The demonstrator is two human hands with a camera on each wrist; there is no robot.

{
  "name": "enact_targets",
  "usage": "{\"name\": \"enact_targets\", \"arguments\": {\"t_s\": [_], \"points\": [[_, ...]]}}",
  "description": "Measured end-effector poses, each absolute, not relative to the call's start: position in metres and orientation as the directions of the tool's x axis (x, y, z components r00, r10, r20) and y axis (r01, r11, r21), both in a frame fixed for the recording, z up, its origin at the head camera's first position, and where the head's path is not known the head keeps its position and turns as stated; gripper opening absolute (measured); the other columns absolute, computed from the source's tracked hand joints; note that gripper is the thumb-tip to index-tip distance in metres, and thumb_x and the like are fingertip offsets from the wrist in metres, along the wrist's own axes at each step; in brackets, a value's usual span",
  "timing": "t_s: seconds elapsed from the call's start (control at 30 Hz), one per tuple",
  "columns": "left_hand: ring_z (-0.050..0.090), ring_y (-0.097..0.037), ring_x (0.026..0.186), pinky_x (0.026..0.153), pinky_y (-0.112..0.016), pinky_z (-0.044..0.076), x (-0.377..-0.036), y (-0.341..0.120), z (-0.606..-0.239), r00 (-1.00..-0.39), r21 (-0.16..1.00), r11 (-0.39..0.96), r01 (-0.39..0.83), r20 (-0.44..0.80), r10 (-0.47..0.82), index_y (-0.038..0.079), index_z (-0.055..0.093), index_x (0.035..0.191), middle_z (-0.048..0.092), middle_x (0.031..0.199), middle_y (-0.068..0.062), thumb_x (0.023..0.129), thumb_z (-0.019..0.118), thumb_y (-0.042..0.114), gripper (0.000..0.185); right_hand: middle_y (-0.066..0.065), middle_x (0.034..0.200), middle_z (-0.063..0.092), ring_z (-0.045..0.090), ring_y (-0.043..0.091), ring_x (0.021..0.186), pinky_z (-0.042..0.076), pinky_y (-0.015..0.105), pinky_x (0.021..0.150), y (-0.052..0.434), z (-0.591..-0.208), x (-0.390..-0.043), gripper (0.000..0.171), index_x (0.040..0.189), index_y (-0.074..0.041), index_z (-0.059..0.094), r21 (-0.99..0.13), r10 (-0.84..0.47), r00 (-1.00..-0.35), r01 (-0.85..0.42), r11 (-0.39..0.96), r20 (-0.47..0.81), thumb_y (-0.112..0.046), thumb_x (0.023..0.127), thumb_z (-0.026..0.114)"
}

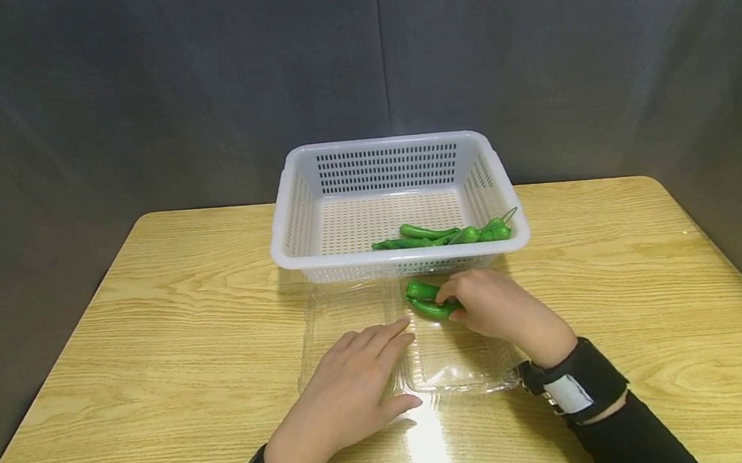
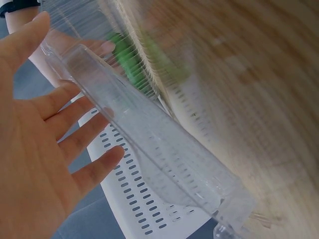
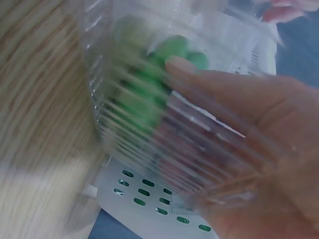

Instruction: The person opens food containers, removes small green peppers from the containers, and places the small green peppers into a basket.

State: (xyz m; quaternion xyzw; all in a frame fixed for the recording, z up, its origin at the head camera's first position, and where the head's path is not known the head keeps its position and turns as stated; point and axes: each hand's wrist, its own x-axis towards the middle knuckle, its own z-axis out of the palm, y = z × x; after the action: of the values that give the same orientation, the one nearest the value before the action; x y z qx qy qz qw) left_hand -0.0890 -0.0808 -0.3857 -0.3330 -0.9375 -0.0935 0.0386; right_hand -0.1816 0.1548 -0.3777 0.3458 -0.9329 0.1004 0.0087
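A clear plastic clamshell box [image 1: 459, 358] lies open on the table, its two halves side by side. My right hand [image 1: 487, 306] reaches into the right half and pinches a green pepper [image 1: 435, 311] near its end. Another green pepper [image 1: 421, 288] lies right beside it, at the far side of that half. In the right wrist view the thumb [image 3: 214, 82] lies against the green peppers [image 3: 144, 94], blurred behind the clear wall. My left hand [image 1: 352, 377] is spread over the left half, fingertips at the middle fold; its fingers [image 2: 82, 129] look straight and relaxed.
Just behind the box stands a white perforated basket [image 1: 401, 255], with several green peppers [image 1: 428, 231] at its near right side. The wood-grain table [image 1: 172, 343] extends to both sides. A dark grey partition [image 1: 193, 92] rises behind.
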Motion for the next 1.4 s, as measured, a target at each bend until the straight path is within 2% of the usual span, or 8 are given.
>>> {"name": "enact_targets", "arguments": {"t_s": [0.2, 0.97, 1.4], "points": [[0.045, -0.021, 0.134, 0.109, -0.042, 0.040, -0.089, -0.081, -0.386, -0.772, 0.142, 0.759, 0.636, 0.141, 0.620, 0.011, 0.051, 0.144, 0.039, 0.155, -0.002, 0.088, 0.066, 0.058, 0.075, 0.002, 0.090, 0.072, 0.067, 0.022, 0.083, 0.055, 0.037, 0.074, 0.153, -0.377, -0.181, 0.020, 0.094, -0.006, 0.076, -0.179, -0.641, -0.764, -0.643, 0.745, 0.080, 0.000, 0.076, 0.082], [0.044, -0.021, 0.136, 0.110, -0.042, 0.039, -0.089, -0.080, -0.385, -0.774, 0.149, 0.760, 0.633, 0.121, 0.621, 0.011, 0.049, 0.145, 0.037, 0.157, -0.002, 0.088, 0.066, 0.057, 0.075, 0.007, 0.096, 0.072, 0.068, 0.026, 0.089, 0.056, 0.039, 0.080, 0.153, -0.376, -0.179, 0.022, 0.098, -0.003, 0.075, -0.177, -0.642, -0.763, -0.645, 0.744, 0.082, 0.002, 0.077, 0.080], [0.045, -0.022, 0.134, 0.109, -0.042, 0.039, -0.089, -0.080, -0.386, -0.776, 0.135, 0.764, 0.631, 0.135, 0.617, 0.011, 0.051, 0.143, 0.040, 0.155, -0.002, 0.088, 0.066, 0.058, 0.074, 0.008, 0.095, 0.073, 0.068, 0.025, 0.087, 0.057, 0.038, 0.080, 0.155, -0.366, -0.176, 0.024, 0.097, -0.001, 0.074, -0.201, -0.658, -0.729, -0.684, 0.701, 0.189, 0.009, 0.075, 0.076]]}}
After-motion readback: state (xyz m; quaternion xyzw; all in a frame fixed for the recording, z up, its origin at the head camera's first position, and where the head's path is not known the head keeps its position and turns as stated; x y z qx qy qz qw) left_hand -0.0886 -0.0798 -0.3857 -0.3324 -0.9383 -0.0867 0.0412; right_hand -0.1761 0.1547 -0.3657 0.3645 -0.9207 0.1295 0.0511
